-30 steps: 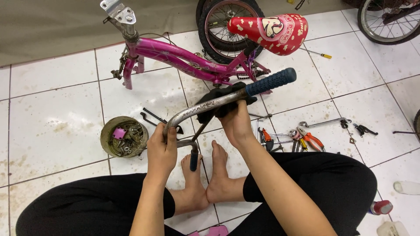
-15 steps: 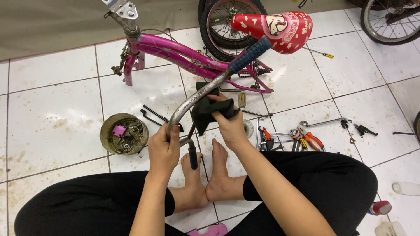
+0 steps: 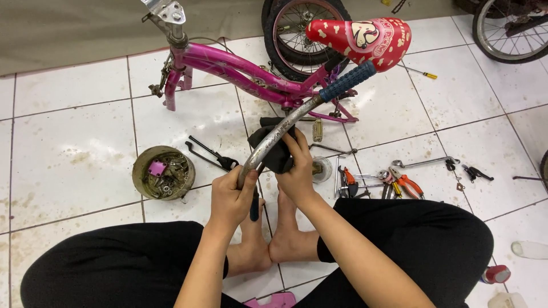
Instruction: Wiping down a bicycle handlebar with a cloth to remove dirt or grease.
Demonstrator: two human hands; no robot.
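Observation:
I sit cross-legged on a tiled floor. My left hand (image 3: 231,197) grips the lower end of a curved silver handlebar (image 3: 274,140), which has a blue rubber grip (image 3: 347,81) at its far end. Against the bar's middle, my right hand (image 3: 297,165) presses a black cloth (image 3: 273,148), wrapped around the tube. A pink child's bicycle frame (image 3: 228,71) with a red patterned saddle (image 3: 365,39) lies on the floor just beyond the bar.
A round tin (image 3: 164,172) of nuts and small parts sits at the left. Pliers (image 3: 405,182), wrenches (image 3: 425,163) and a screwdriver (image 3: 419,72) lie scattered at the right. Bicycle wheels (image 3: 302,28) rest at the back. A small can (image 3: 495,274) stands by my right knee.
The handlebar has turned, its blue grip swinging up and then partly back down to the right. My right hand with the cloth has slid along the tube. My left hand keeps its hold.

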